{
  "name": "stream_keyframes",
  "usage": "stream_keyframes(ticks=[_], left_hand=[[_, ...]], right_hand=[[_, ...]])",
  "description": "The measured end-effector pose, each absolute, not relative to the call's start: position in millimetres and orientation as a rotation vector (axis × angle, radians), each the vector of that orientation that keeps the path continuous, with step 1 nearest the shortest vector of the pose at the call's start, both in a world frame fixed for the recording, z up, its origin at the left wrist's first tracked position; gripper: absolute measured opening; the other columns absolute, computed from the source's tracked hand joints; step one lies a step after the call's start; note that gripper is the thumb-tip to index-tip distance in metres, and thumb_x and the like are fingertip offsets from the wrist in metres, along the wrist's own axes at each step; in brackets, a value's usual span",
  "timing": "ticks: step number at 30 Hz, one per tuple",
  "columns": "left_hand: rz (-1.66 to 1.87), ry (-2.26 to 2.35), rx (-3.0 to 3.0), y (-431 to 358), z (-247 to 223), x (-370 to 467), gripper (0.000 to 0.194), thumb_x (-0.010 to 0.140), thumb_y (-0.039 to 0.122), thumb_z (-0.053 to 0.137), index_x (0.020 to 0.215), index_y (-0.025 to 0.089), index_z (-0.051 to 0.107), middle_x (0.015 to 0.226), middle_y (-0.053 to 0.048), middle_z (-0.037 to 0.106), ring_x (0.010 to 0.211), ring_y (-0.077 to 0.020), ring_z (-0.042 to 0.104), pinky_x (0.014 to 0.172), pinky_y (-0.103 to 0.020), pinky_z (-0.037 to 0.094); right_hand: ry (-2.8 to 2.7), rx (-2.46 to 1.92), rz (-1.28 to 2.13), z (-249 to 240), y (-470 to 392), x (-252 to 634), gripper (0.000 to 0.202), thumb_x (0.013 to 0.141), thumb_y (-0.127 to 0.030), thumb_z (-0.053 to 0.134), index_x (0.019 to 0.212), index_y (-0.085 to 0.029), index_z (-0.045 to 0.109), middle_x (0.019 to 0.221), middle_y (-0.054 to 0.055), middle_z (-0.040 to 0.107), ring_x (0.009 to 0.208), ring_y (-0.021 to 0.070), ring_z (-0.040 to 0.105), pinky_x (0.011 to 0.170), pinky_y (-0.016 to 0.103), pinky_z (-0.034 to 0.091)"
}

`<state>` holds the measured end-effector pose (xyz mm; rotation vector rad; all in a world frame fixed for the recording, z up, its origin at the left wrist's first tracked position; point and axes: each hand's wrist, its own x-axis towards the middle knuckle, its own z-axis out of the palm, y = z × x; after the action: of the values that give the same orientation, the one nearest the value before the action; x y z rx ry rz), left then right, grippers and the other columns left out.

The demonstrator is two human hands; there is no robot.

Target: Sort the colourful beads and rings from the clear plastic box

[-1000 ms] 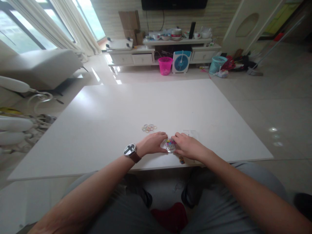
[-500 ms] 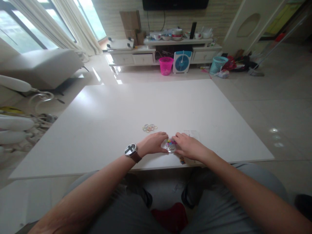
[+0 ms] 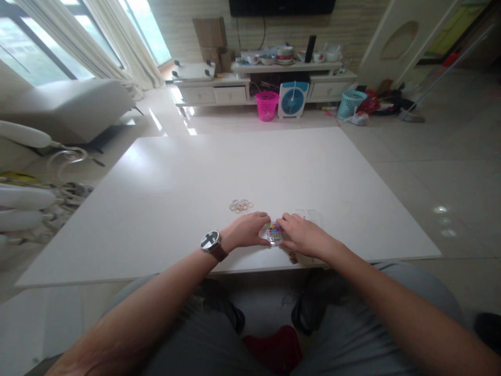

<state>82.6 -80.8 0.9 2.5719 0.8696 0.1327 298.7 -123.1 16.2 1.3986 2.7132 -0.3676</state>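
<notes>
Between my two hands, near the front edge of the white table, is a small clear plastic box (image 3: 275, 237) with bright coloured and silvery bits in it. My left hand (image 3: 250, 230) grips its left side, thumb near the front and fingers at the back. On the right side my right hand (image 3: 299, 234) grips it the same way. A small colourful figure-like item (image 3: 293, 257) lies just below my right hand. Partly under that hand is a clear plastic bag (image 3: 311, 214). Several thin coloured rings (image 3: 240, 206) lie in a loose pile beyond my left hand.
The white table (image 3: 235, 162) spreads out ahead, its front edge close to my lap. Past it on the floor stand a pink basket (image 3: 266, 106), a blue and white fan (image 3: 292, 100) and a light blue basket (image 3: 350, 104). White chairs (image 3: 25, 198) are at the left.
</notes>
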Motion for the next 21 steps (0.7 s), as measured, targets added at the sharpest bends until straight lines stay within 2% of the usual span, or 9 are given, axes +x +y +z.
stream_keyframes(ticks=[11, 17, 21], left_hand=[[0.136, 0.864, 2.554, -80.8, 1.9, 83.0, 0.042, 0.080, 0.050, 0.068, 0.106, 0.019, 0.060, 0.105, -0.009, 0.063, 0.096, -0.0234, 0.062, 0.084, -0.034, 0.048], [0.169, 0.848, 2.515, -84.7, 9.6, 82.3, 0.054, 0.079, 0.046, 0.070, 0.122, 0.021, 0.049, 0.109, -0.008, 0.062, 0.101, -0.0240, 0.060, 0.083, -0.034, 0.048], [0.281, 0.713, 2.504, -87.5, 19.3, 83.7, 0.032, 0.090, 0.034, 0.057, 0.120, 0.023, 0.054, 0.120, -0.008, 0.057, 0.107, -0.0201, 0.057, 0.090, -0.031, 0.047]], right_hand=[[2.706, 1.412, -0.396, 16.0, -122.9, 298.5, 0.037, 0.083, -0.028, 0.068, 0.114, -0.016, 0.053, 0.112, 0.012, 0.057, 0.102, 0.0253, 0.056, 0.084, 0.036, 0.048], [2.707, 1.412, -0.385, 15.8, -123.0, 299.4, 0.037, 0.083, -0.031, 0.069, 0.113, -0.016, 0.054, 0.112, 0.012, 0.057, 0.102, 0.0255, 0.056, 0.085, 0.036, 0.048], [2.711, 1.420, -0.379, 13.7, -123.0, 299.2, 0.041, 0.084, -0.032, 0.069, 0.117, -0.016, 0.053, 0.112, 0.012, 0.057, 0.104, 0.0258, 0.056, 0.087, 0.036, 0.048]])
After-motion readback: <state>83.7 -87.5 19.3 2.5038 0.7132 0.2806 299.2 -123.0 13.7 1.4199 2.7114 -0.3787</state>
